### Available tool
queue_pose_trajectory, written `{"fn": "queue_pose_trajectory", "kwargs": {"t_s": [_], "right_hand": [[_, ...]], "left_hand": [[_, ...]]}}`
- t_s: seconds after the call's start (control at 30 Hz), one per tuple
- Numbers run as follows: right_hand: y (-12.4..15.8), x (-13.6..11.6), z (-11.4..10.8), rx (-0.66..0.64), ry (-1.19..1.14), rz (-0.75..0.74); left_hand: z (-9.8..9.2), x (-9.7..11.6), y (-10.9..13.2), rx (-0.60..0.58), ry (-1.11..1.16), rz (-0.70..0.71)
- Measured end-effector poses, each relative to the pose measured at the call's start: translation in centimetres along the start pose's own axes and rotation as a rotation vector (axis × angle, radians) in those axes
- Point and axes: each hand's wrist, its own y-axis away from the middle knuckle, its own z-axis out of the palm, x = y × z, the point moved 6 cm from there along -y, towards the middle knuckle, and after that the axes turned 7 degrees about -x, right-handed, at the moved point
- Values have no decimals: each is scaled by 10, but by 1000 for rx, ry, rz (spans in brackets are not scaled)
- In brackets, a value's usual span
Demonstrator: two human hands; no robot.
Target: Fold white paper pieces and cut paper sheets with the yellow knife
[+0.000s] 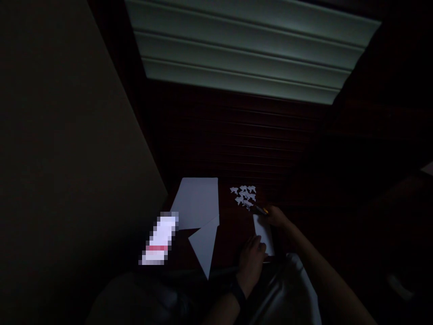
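Observation:
The room is very dark. My left hand [252, 256], with a dark band at its wrist, lies at the near left edge of a narrow white paper strip [263, 230]; its curled fingers hold the paper against the dark red table [232, 239]. Just beyond the strip's far end, my right hand [278, 215] is closed around a thin dark tool with a yellow part [261, 210], perhaps a cutter; its kind is not clear. The tool points left toward a cluster of small folded white paper figures [244, 195], several in number.
A large white sheet [198, 201] lies on the left, with a white paper triangle [205, 243] overlapping its near corner and hanging past the table edge. A bright blurred screen [159, 239] sits further left. A slatted shutter [243, 49] rises behind, and a wall [74, 149] stands left.

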Motion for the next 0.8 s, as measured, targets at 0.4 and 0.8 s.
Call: {"fn": "queue_pose_trajectory", "kwargs": {"t_s": [0.4,0.8], "right_hand": [[-5,8,-3,59,-55,81],[55,33,-1,290,-337,506]], "left_hand": [[1,1,1,4,16,6],[0,-20,-24,165,907,-403]]}}
